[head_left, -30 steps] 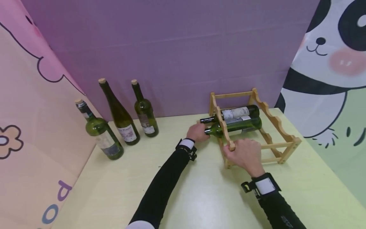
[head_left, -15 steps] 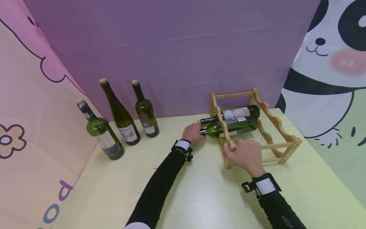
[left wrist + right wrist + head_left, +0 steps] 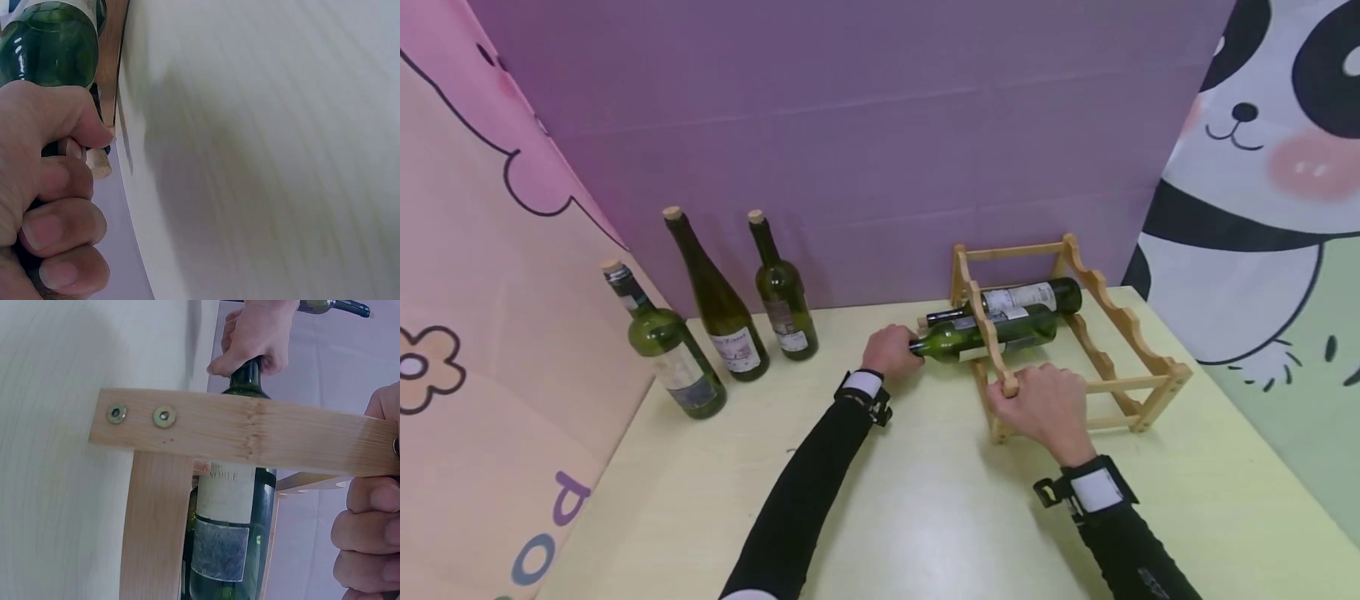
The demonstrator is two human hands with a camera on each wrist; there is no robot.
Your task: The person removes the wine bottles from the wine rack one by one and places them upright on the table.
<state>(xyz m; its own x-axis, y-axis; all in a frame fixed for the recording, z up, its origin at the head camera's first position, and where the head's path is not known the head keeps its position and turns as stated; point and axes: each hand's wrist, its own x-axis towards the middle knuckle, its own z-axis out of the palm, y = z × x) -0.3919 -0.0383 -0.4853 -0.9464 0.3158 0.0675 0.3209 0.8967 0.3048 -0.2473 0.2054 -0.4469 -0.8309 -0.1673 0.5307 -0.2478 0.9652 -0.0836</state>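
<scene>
My left hand point(image 3: 891, 352) grips the neck of a green wine bottle point(image 3: 1030, 331) that lies on its side, partly through the wooden wine rack point(image 3: 1126, 383). In the left wrist view, curled fingers point(image 3: 65, 228) wrap the neck, hiding its mouth. My right hand point(image 3: 1043, 408) holds the rack's near front corner; the right wrist view shows its fingers around the wooden bar point(image 3: 300, 434). Behind the gripped bottle, a second, darker bottle point(image 3: 1063, 293) with a white label lies in the rack, its corked neck pointing left.
Three corked bottles stand upright at the table's left: one with a pale and grey label point(image 3: 677, 358), a tall slim one point(image 3: 722, 304) and a shorter one point(image 3: 786, 304). A purple backdrop point(image 3: 865, 150) rises behind the table point(image 3: 925, 517).
My left hand has moved left, drawing the green wine bottle partway out of the rack. The right hand stays on the rack corner, and the rack has not shifted.
</scene>
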